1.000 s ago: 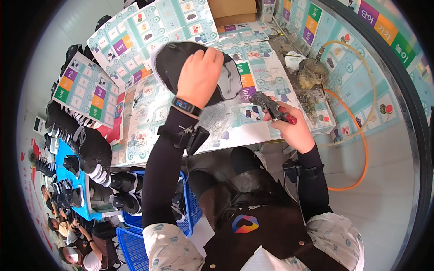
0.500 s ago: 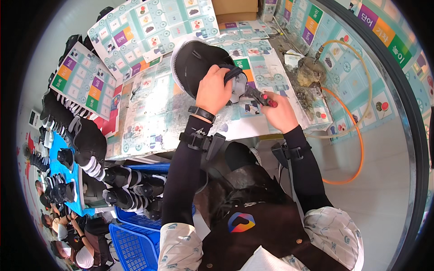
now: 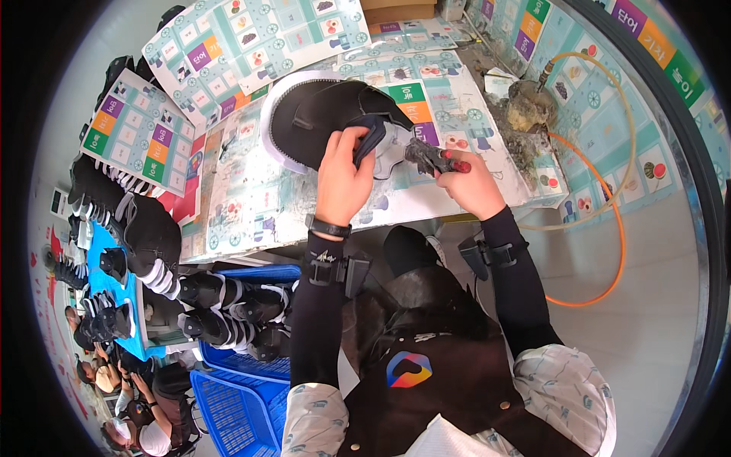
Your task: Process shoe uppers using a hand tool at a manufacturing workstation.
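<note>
My left hand (image 3: pixel 344 177) is closed on the collar of a black shoe (image 3: pixel 320 114) with a white sole edge. The shoe lies tilted over the worktable, its toe toward the far left. A grey inner piece (image 3: pixel 391 151) shows at the shoe's opening, right of my left fingers. In my closed right hand (image 3: pixel 474 188) is a dark, grimy plier-like tool with red handle ends (image 3: pixel 459 165). Its dark head meets the right edge of the grey piece; whether it bites on it cannot be made out.
Patterned sheets cover the worktable (image 3: pixel 251 209). An orange hose (image 3: pixel 620 251) loops down at the right beside a crusted lump (image 3: pixel 529 107). Black shoes (image 3: pixel 152 236) line the left, above blue baskets (image 3: pixel 240 415). Co-workers (image 3: pixel 145 411) sit at the lower left.
My left hand and the shoe have shifted left and a little nearer, and the shoe has turned. More of the grey piece shows. My right hand, still holding the tool, has moved slightly.
</note>
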